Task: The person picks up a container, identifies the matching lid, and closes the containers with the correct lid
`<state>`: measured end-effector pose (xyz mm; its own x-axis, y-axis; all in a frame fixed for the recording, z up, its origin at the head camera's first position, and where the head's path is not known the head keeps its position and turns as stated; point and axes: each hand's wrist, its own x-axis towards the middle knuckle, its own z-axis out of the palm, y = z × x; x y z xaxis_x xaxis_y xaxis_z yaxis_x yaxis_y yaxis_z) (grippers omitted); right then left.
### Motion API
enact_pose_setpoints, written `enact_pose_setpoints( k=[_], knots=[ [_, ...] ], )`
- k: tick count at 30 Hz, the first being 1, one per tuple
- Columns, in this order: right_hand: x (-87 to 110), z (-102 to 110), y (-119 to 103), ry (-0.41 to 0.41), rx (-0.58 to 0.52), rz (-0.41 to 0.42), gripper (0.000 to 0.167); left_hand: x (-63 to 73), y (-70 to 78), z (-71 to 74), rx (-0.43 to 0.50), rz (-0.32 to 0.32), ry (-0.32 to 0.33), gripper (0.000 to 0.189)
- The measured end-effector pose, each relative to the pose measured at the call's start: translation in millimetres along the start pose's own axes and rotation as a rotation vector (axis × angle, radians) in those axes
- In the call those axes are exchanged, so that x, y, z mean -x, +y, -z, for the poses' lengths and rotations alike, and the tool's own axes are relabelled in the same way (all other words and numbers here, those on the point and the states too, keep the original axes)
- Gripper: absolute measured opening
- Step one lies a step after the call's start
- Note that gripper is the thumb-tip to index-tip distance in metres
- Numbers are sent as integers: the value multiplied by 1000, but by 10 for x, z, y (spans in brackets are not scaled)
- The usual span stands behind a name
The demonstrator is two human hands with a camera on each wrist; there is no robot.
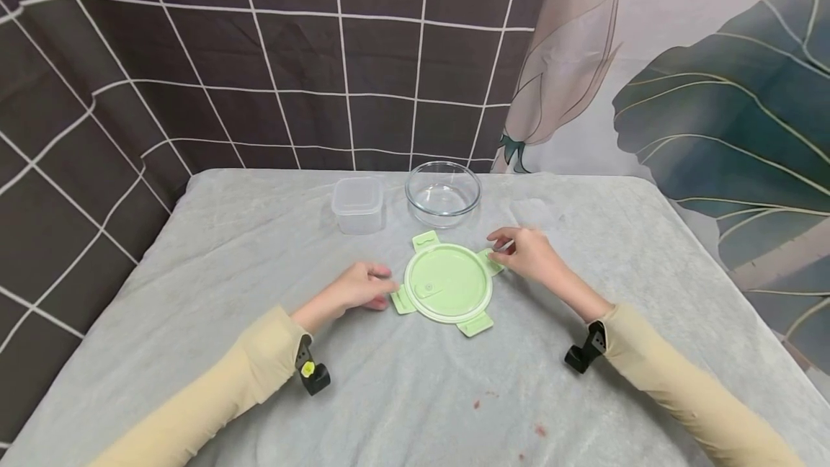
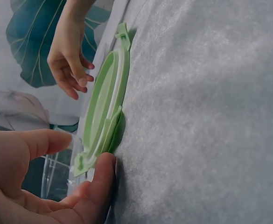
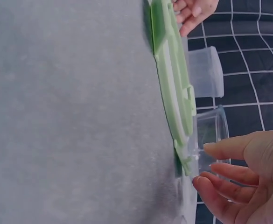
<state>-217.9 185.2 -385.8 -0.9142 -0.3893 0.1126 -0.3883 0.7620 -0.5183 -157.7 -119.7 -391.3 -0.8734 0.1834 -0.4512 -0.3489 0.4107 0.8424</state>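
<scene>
A round green lid (image 1: 454, 276) with flap clips folded outward lies flat on the grey cloth. Beside its left clip (image 1: 403, 300) is my left hand (image 1: 360, 287); in the left wrist view the thumb and fingers (image 2: 103, 175) stand apart, a fingertip close to the lid's edge. My right hand (image 1: 530, 254) hovers at the upper right clip (image 1: 491, 261). Its thumb and fingers are spread around that end of the lid in the right wrist view, with nothing gripped. Behind the lid stands a round clear glass bowl (image 1: 443, 218).
A translucent square container (image 1: 359, 220) stands left of the bowl. Right of the bowl lies a faint, thin transparent piece (image 1: 534, 213). The cloth-covered table (image 1: 259, 229) meets a dark grid-patterned curtain (image 1: 292, 49) at the back. Small reddish specks mark the cloth near the front.
</scene>
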Motion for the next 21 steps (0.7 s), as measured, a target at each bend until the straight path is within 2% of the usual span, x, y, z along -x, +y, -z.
enact_pose_setpoints(
  k=[4,11,21],
  knots=[
    [22,-27,1,-21,-10,-41,28,-19,-15,-25,24,12,-18,57],
    [22,-54,16,-47,1,-97,29,-10,5,-61,40,-9,-38,59],
    [6,-63,49,-78,-14,-116,31,7,23,-102,58,-14,-39,52]
  ],
)
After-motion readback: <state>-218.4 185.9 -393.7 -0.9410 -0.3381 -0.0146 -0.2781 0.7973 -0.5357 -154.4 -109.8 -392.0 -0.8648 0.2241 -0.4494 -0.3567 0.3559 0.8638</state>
